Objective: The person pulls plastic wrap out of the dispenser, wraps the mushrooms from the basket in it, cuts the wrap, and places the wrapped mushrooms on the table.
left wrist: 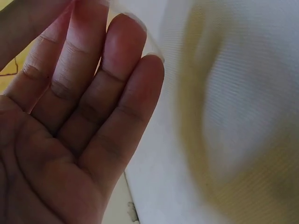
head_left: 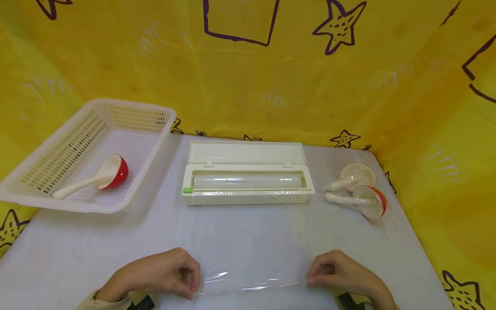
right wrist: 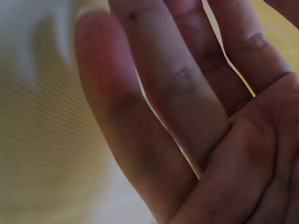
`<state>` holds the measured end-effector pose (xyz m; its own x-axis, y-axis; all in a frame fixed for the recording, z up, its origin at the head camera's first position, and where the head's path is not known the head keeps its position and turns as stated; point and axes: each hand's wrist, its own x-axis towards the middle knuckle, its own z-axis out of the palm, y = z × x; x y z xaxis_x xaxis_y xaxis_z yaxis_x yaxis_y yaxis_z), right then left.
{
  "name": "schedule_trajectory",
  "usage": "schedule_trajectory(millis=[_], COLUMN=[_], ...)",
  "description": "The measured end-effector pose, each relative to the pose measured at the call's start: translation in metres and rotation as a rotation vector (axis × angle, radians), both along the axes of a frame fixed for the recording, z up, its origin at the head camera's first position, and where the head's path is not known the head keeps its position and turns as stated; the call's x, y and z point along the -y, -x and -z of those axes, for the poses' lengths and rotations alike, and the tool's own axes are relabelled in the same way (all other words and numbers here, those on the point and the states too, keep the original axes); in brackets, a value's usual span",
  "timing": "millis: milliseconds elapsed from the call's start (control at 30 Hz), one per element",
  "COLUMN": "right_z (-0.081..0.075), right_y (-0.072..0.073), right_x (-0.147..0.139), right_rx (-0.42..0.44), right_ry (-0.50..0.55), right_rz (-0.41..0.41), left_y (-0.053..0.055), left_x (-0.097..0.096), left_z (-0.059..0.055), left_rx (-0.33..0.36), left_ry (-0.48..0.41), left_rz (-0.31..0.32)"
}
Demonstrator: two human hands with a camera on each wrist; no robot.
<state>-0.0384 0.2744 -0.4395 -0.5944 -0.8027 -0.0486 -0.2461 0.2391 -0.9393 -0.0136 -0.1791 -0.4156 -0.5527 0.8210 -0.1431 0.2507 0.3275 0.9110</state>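
A sheet of clear plastic wrap (head_left: 252,258) stretches from a white dispenser box (head_left: 248,199) toward the table's near side. My left hand (head_left: 166,272) pinches one front corner of the sheet between thumb and fingers. At the other front corner, my right hand (head_left: 345,273) pinches the wrap the same way. Inside the box, whose lid (head_left: 247,153) stands raised at the back, lies the roll (head_left: 248,180). A green slider (head_left: 187,190) sits at the left end of its front edge. Both wrist views show the palms and bent fingers; the pinched edge is not clear there.
At the left, a white plastic basket (head_left: 149,168) holds a ladle (head_left: 112,172) with a red, white-dotted bowl. Two more ladles, one pale (head_left: 358,174) and one red-rimmed (head_left: 372,204), lie wrapped in film at the right. A yellow patterned cloth (head_left: 248,86) hangs behind the table.
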Motion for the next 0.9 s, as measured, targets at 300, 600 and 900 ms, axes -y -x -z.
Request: schedule_trajectory(millis=[300,600,900], right_z=[0.007,0.009,0.008], right_y=[0.006,0.006,0.008], right_x=[0.005,0.006,0.008], right_rx=[0.04,0.08,0.108], right_ry=[-0.063,-0.083,-0.082], right_rz=[0.045,0.095,0.073], left_y=[-0.005,-0.011,-0.009], left_x=[0.0,0.004,0.019], left_z=[0.011,0.014,0.004], left_rx=[-0.051,-0.081,-0.09], left_ry=[0.067,0.088,0.091], left_rz=[-0.014,-0.014,-0.059])
